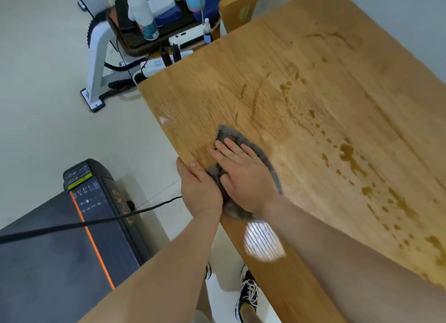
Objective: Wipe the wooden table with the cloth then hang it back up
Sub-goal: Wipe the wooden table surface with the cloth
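A grey cloth [229, 135] lies on the wooden table [313, 86] close to its left edge. My right hand [243, 175] presses flat on the cloth, fingers straight and spread. My left hand [199, 186] sits at the table's edge with its fingers wrapped under the rim and its thumb on top, next to the cloth's bunched end. Brown liquid drops and streaks [347, 153] run across the tabletop to the right of the cloth. A bright glare patch [263, 240] shows on the wood near my right forearm.
A dark treadmill [79, 226] stands on the floor at lower left with a black cable [96, 222] across it. A white stand [96, 64], power strips and a tray with spray bottles [142, 15] sit beyond the table's far corner. A wooden chair back [241, 8] stands there too.
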A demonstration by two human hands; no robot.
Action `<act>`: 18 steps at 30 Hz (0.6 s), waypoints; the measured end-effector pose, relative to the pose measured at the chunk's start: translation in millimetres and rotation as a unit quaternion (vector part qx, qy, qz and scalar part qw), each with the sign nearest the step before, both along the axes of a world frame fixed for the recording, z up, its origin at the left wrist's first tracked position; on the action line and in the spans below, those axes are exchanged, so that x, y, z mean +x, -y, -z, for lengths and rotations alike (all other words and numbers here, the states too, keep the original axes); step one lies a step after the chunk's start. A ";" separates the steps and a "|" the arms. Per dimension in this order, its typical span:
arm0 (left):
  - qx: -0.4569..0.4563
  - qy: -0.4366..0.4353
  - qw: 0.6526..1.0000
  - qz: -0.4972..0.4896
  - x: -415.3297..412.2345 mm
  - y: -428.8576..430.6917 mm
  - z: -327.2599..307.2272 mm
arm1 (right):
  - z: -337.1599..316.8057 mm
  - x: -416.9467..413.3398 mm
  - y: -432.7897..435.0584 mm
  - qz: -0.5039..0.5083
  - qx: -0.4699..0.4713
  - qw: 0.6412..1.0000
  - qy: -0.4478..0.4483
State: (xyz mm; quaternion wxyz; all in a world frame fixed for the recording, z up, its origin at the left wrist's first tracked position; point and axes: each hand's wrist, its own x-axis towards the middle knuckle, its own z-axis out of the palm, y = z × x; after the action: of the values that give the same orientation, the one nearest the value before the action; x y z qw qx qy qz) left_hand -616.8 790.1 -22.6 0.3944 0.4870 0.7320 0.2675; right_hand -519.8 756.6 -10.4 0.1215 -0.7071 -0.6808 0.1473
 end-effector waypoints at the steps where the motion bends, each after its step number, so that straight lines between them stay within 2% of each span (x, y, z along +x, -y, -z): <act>1: -0.013 0.014 1.000 0.009 -2.3 0.3 -2.1 | 0.9 16.9 0.8 0.007 -0.004 1.000 0.001; 3: -0.027 0.046 0.996 0.074 -14.6 -2.9 -3.1 | -0.3 49.7 0.0 0.140 -0.007 0.990 -0.012; 5: -0.043 0.078 0.985 0.145 -34.4 -17.9 -6.0 | -2.0 54.2 -6.5 0.316 -0.001 0.948 -0.019; 6: -0.048 0.089 0.981 0.166 -44.0 -32.6 -6.4 | -2.7 37.7 -15.8 0.373 0.002 0.928 -0.012; 7: -0.051 0.091 0.979 0.176 -50.6 -50.2 -7.8 | -3.3 13.6 -29.0 0.389 0.005 0.921 -0.011; 8: -0.054 0.092 0.979 0.175 -55.0 -70.2 -7.9 | -3.5 -14.2 -42.6 0.367 0.006 0.930 -0.018; 11: -0.062 0.089 0.981 0.163 -54.7 -127.0 -10.1 | -4.8 -68.0 -67.8 0.206 0.009 0.977 -0.045; 13: -0.053 0.081 0.982 0.163 -49.7 -152.3 -11.4 | -4.3 -52.4 -70.1 0.150 -0.004 0.989 -0.018; 15: -0.041 0.082 0.984 0.155 -44.8 -167.4 -8.3 | -2.2 -23.4 -60.5 0.199 -0.014 0.980 -0.005; 18: -0.052 0.103 0.987 0.115 -32.1 -179.7 -3.8 | -2.8 -6.0 -53.8 0.370 -0.003 0.929 -0.015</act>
State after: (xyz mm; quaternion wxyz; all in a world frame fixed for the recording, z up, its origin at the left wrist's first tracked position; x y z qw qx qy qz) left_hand -649.0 969.8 -18.9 0.5206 0.5170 0.6393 0.2304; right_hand -525.9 810.4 -7.6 0.1752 -0.9071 -0.3683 0.1045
